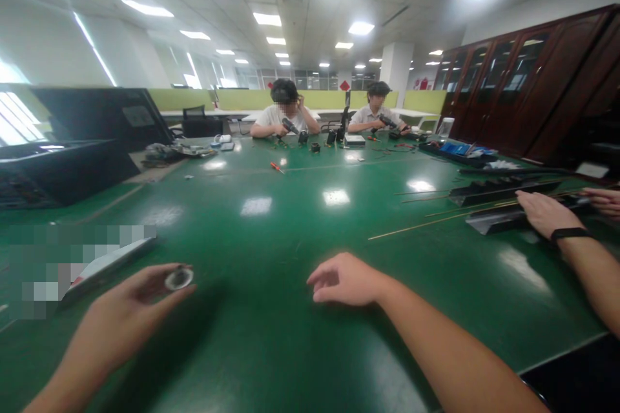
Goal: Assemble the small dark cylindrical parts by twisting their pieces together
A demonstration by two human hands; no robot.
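Observation:
My left hand (121, 316) is closed at the lower left, above the green table. Between its thumb and fingers it grips a small round silvery ring-shaped piece (179, 279), whose rim faces me; its exact kind is unclear. Low over the middle of the table hovers my right hand (346, 281). Its fingers are loosely curled, with a gap to the thumb, and nothing shows in them. A pale flat box-like item (113, 261), partly blurred out, lies beyond my left hand.
At right, a neighbour's hands (547, 213) rest by dark metal channels (494, 216) and thin brass-coloured rods (402, 230). Two people with power drills (290, 126) sit across the green table (271, 232). An orange screwdriver (276, 167) lies midway; a black case (62, 171) stands left.

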